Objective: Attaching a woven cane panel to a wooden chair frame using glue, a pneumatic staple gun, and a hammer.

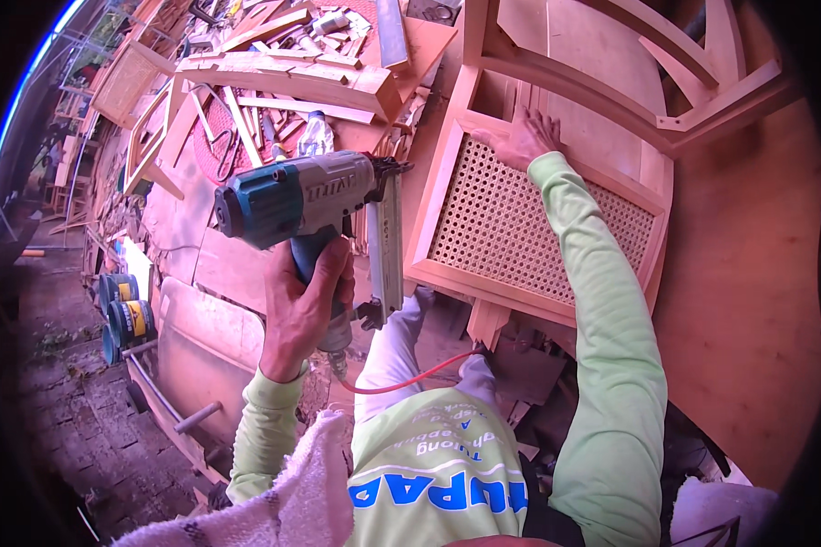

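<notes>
My left hand (310,292) is wrapped round the handle of a teal and grey air nail gun (324,193), held up left of centre with its magazine hanging down. A thin red air hose (420,376) curves below it, past my legs. My right hand (523,139) lies with fingers spread on the far edge of a woven cane panel (493,223). This panel is set in a pale wooden frame (511,308), which looks like part of a chair. Curved wooden rails (584,96) rise from its far side. The nail gun is apart from the frame.
Wood offcuts (292,82) and a thick wooden beam (287,80) lie piled at the far left. Several dark buckets (129,319) stand on the brick floor at left. A broad plywood sheet (748,301) spreads to the right. A pale towel (274,497) hangs near my left arm.
</notes>
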### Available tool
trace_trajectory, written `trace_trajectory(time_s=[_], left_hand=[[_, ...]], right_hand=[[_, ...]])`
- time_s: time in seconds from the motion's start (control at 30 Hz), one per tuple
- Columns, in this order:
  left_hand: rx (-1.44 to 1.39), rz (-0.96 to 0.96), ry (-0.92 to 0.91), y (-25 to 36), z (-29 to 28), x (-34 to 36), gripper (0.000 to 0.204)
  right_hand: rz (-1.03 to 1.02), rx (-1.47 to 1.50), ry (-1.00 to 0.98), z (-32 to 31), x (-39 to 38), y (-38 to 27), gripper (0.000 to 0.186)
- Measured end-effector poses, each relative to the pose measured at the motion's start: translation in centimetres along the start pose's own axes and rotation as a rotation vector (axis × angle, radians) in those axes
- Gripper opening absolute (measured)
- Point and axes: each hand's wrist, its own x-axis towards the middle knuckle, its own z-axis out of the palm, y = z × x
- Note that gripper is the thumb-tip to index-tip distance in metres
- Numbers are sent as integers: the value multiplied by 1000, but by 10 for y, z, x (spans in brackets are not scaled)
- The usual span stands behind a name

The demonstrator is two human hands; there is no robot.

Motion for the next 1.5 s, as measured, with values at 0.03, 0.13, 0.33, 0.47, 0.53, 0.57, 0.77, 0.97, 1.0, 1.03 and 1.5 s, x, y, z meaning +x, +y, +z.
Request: trace_trajectory(time_s=[0.03, 0.13, 0.33, 0.47, 0.53, 0.57, 0.77, 0.97, 1.0, 1.03, 1.5], left_hand=[[3, -3, 3, -1, -2, -2, 26], [-19, 18, -24, -7, 0, 4, 26], [-30, -19, -72, -12, -5, 9, 26], [-1, -15, -68, -14, -7, 19, 26], [-27, -8, -25, -14, -7, 23, 26], [-33, -15, -36, -17, -7, 26, 26], [-37, -3, -8, -19, -14, 19, 26], [-77, 8, -8, -18, -14, 19, 27], [-56, 2, -31, -20, -17, 18, 28], [-63, 0, -28, -22, -20, 18, 28], [-114, -18, -92, -50, -46, 37, 26]], right_hand=[[-15, 18, -80, 0, -3, -14, 130], [81, -10, -200, 6, 0, -33, 131], [168, -63, -106, 15, -5, -42, 128], [163, -57, -94, 16, -3, -45, 129], [148, -55, -71, 18, -5, -45, 128], [144, -52, -73, 17, -5, -40, 128], [-90, 209, 340, 17, -54, -50, 71], [260, 838, -340, 45, -62, -51, 52], [279, 880, -368, 43, -56, -53, 52], [266, 802, -408, 40, -49, -55, 52], [321, 696, -441, 45, -41, -67, 42]])
